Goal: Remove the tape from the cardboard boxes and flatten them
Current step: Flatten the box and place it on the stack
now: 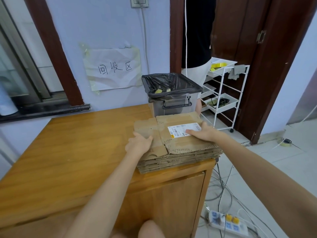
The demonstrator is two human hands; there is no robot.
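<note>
A stack of flattened cardboard boxes [178, 152] lies at the right end of the wooden table [68, 152]. The top flattened box [164, 124] carries a white shipping label [178, 130]. My left hand [139, 145] rests on the top box's left flap, fingers straight. On the label side, my right hand [203, 133] presses flat, fingers extended over the label's edge.
A clear bin lined with a black bag [171, 93] stands behind the stack, with yellow tape scraps inside. A person [197, 48] stands beyond it beside a white wire cart [223, 95]. Cables and a power strip [228, 224] lie on the floor at right.
</note>
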